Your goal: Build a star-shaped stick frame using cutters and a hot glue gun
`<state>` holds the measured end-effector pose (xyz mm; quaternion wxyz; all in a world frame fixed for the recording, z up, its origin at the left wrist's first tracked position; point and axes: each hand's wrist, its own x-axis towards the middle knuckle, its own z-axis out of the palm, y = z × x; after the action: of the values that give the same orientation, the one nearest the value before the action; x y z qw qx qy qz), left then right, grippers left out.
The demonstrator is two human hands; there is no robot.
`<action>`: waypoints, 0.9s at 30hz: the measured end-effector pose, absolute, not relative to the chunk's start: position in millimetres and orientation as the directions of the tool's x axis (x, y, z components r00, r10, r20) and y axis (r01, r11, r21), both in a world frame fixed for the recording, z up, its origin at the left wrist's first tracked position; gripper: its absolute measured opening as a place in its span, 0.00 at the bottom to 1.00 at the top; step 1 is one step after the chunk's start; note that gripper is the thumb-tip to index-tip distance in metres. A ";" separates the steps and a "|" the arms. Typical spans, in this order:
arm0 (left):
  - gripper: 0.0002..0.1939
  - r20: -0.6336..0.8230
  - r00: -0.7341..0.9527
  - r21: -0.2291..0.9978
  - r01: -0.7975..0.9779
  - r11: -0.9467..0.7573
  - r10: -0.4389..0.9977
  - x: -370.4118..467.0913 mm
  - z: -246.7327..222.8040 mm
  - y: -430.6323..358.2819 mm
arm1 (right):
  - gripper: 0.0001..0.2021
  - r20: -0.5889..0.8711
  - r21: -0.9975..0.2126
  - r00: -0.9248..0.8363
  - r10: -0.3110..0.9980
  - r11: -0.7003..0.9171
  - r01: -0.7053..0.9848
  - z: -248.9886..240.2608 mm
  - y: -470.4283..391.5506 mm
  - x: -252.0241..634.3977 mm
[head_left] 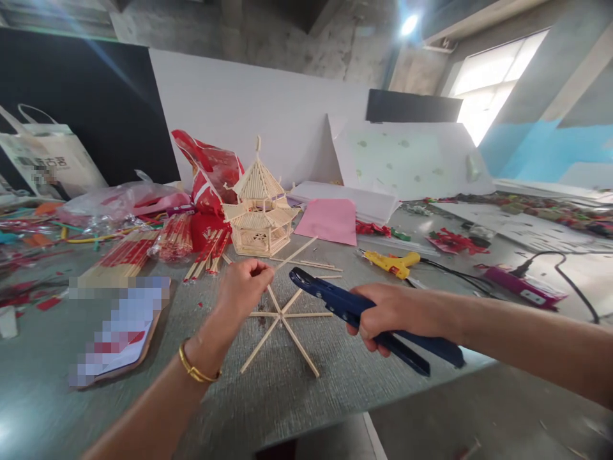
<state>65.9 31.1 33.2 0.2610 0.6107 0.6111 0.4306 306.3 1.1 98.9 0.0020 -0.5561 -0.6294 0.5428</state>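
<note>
My left hand (pixel 245 285) pinches one end of a thin wooden stick (pixel 297 252), which slants up to the right. Wrapped round the handles of a dark blue cutting tool (pixel 335 301) is my right hand (pixel 383 313). The tool's rounded head is close to the stick, to the right of my left fingers; whether they touch I cannot tell. Below both hands, a star of joined sticks (pixel 301 348) lies flat on the table (pixel 268 415), its upper left part partly hidden by my left hand. A small pagoda of sticks (pixel 261 220) stands upright behind.
A phone (pixel 129 326) lies at the left, near bundled chopsticks (pixel 175 236) and a red bag (pixel 211 169). Pink paper (pixel 328 220) is behind the tool. At the right are a yellow glue gun (pixel 393 262) with its cable and a purple power strip (pixel 524 287). The table's front edge runs below.
</note>
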 end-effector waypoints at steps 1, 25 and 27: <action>0.12 0.214 -0.117 0.839 0.530 -0.121 0.970 66.4 34.3 30.1 | 0.11 -0.611 -0.672 -0.370 0.700 -0.211 0.710 99.2 0.2 302.2; 0.10 0.416 -0.150 0.627 0.761 -0.163 0.897 75.2 42.2 17.1 | 0.05 -0.572 -0.654 -0.311 0.759 -0.193 0.732 98.1 -8.1 262.0; 0.10 0.422 -0.146 0.612 0.774 -0.162 0.895 75.3 43.0 16.9 | 0.05 -0.560 -0.659 -0.312 0.767 -0.185 0.729 97.6 -8.7 260.8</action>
<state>75.3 16.9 43.0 0.0755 0.6491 0.6427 0.4000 260.8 -8.7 97.6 0.0190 -0.5863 -0.6382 0.4986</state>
